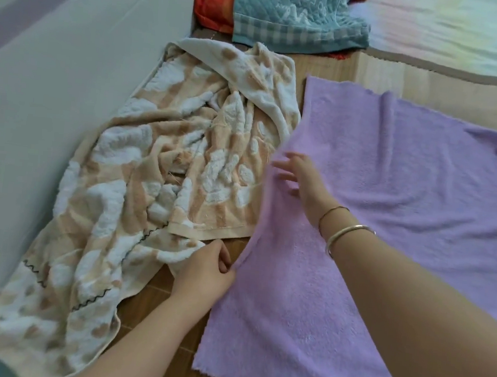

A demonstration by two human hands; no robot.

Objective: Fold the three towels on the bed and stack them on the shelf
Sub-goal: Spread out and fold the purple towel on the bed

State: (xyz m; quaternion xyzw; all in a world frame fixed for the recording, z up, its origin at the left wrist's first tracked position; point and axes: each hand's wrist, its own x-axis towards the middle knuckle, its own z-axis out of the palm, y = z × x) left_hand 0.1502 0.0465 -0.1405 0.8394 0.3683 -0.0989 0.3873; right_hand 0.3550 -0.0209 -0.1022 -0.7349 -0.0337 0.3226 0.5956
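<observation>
A: Purple terry, that's the towel [391, 186] in hand. It lies spread on the woven bed mat [431, 81], its left edge lifted into a ridge.

B: And the hands?

A: The left hand [204, 271] pinches that edge low down, fingers curled on the cloth. The right hand [302, 178], wrist in bangles [348, 233], lies flat on the pile higher up, fingers straight and gripping nothing.

B: So how to fold it well?

A: I'd say draw the edge taut between both hands, carry it over to meet the far edge, then smooth outward. The nap is soft and limp, so creases will hold.

B: The others?

A: The beige towel [152, 180], thick with raised white tufts, lies crumpled just left, touching the purple. The teal towel [292, 14], quilted with a checked hem, is heaped beyond. No shelf shows.
</observation>
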